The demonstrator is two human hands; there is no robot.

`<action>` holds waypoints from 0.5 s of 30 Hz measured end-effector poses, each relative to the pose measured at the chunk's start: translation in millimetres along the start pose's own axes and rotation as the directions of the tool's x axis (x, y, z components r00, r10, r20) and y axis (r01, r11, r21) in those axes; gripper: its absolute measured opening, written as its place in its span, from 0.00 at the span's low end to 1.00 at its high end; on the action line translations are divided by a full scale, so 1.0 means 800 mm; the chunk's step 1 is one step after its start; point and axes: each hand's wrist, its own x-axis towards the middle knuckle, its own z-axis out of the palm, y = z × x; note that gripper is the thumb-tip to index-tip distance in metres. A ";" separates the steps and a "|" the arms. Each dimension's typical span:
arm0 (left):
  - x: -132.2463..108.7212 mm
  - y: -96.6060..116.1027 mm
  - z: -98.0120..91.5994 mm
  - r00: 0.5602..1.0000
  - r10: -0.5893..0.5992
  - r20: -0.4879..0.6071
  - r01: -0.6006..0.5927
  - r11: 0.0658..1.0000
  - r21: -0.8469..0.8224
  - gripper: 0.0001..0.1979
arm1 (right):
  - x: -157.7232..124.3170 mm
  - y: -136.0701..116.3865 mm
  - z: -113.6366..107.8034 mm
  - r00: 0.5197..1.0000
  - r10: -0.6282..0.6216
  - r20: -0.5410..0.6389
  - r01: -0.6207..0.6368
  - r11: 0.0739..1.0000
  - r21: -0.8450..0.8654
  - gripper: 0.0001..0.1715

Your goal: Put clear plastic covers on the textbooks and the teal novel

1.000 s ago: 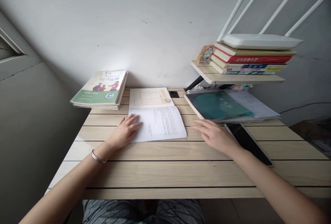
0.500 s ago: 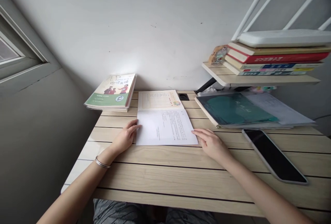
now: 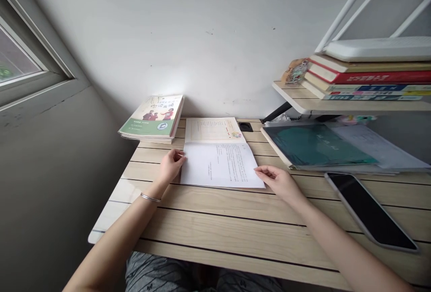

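An open white booklet (image 3: 218,161) with printed text lies on the light wooden desk (image 3: 235,224), near the wall. My left hand (image 3: 171,167), with a silver bracelet (image 3: 150,198) on its wrist, has its fingers curled round the booklet's left edge. My right hand (image 3: 278,179) rests at the lower right corner of the booklet, thumb and forefinger closed on the page edge.
A stack of green-covered books (image 3: 153,119) sits at the back left. A dark green book (image 3: 313,146) on papers lies right, with a black phone (image 3: 367,209) in front of it. A shelf (image 3: 303,101) above carries books (image 3: 363,78) and a white device (image 3: 377,49). A window (image 3: 16,58) is at left.
My right hand came left from beside the phone to the booklet's right corner. My left hand's flat fingers curled onto the left edge. The view shifted left.
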 end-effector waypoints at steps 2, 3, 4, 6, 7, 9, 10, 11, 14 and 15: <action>0.006 0.001 0.004 0.998 -0.054 -0.018 0.052 0.996 -0.066 0.10 | 0.002 -0.003 0.000 1.000 0.023 0.007 -0.023 0.998 0.061 0.24; 0.008 0.002 0.005 0.998 -0.067 -0.018 0.065 0.992 -0.110 0.10 | 0.002 -0.005 0.000 0.999 0.032 0.006 -0.033 0.995 0.098 0.25; 0.009 0.002 0.005 0.997 -0.071 -0.019 0.067 0.985 -0.157 0.11 | 0.003 -0.007 -0.001 0.999 0.043 0.004 -0.043 0.990 0.135 0.25; 0.007 0.003 0.003 0.998 -0.067 -0.004 0.064 0.964 -0.256 0.13 | 0.005 -0.013 -0.002 0.997 0.073 -0.007 -0.070 0.975 0.209 0.26; 0.005 0.005 0.001 0.998 -0.066 0.020 0.069 0.949 -0.307 0.15 | 0.007 -0.017 -0.002 0.996 0.092 -0.009 -0.087 0.964 0.251 0.26; -0.002 0.009 -0.003 0.994 -0.061 0.089 0.091 0.915 -0.393 0.19 | 0.013 -0.024 -0.003 0.991 0.132 -0.002 -0.123 0.930 0.347 0.26; -0.006 0.011 -0.005 0.991 -0.056 0.125 0.104 0.901 -0.420 0.22 | 0.017 -0.028 -0.004 0.989 0.147 0.008 -0.138 0.908 0.394 0.25; -0.010 0.014 -0.007 0.986 -0.049 0.158 0.114 0.894 -0.433 0.24 | 0.021 -0.032 -0.005 0.987 0.157 0.019 -0.150 0.889 0.433 0.25; -0.018 0.019 -0.009 0.980 -0.031 0.199 0.114 0.902 -0.417 0.25 | 0.034 -0.045 -0.008 0.984 0.164 0.073 -0.179 0.891 0.416 0.23; -0.019 0.018 -0.009 0.980 -0.027 0.200 0.108 0.907 -0.408 0.25 | 0.037 -0.049 -0.009 0.981 0.164 0.103 -0.190 0.911 0.365 0.23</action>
